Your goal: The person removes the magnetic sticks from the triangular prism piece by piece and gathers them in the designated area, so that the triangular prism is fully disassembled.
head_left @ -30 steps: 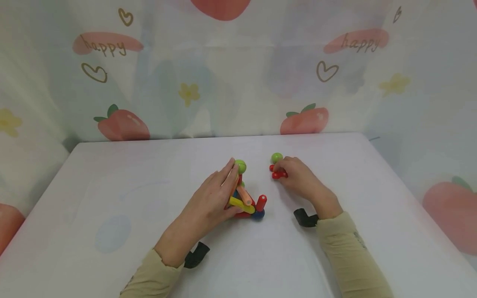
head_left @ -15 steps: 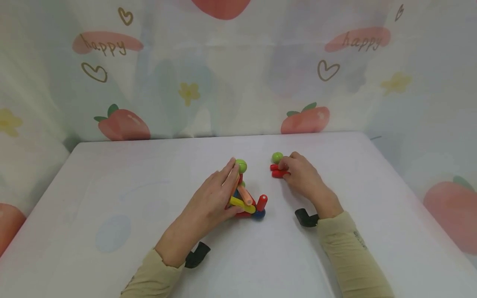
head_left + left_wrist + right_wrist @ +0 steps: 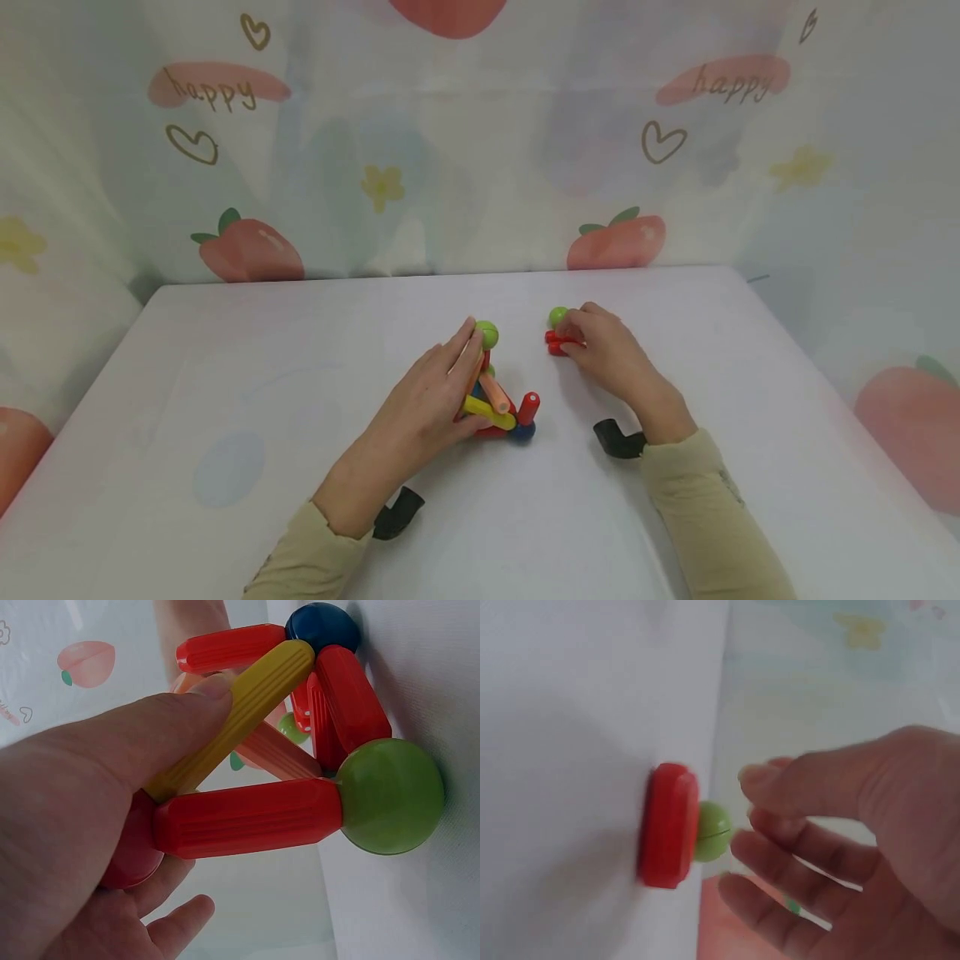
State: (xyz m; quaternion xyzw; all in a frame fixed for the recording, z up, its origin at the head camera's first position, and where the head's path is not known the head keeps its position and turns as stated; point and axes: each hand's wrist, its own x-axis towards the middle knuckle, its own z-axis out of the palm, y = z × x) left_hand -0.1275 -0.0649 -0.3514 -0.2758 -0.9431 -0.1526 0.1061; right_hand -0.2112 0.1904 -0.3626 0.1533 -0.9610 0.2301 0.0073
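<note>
My left hand [image 3: 420, 400] grips a toy structure of magnetic rods and balls standing on the table. In the left wrist view its thumb presses a yellow rod [image 3: 262, 697], with fingers behind a red ball [image 3: 135, 855]. Red rods, a peach rod [image 3: 281, 750], a green ball [image 3: 390, 796] and a blue ball [image 3: 324, 628] make up the rest of the frame. A short red rod [image 3: 529, 407] stands up from the blue ball. My right hand [image 3: 611, 350] hovers with loosely bent fingers beside loose red rods [image 3: 558, 350] and a green ball [image 3: 558, 316], holding nothing visible.
The white-covered table [image 3: 300, 342] reaches back to a printed curtain [image 3: 465, 167]. A black curved piece [image 3: 399, 513] sits at the left wrist and another black piece [image 3: 619, 439] at the right wrist.
My right hand has shifted slightly right and back from the loose red rods, which now lie side by side near the loose green ball. The left hand stays on the structure.
</note>
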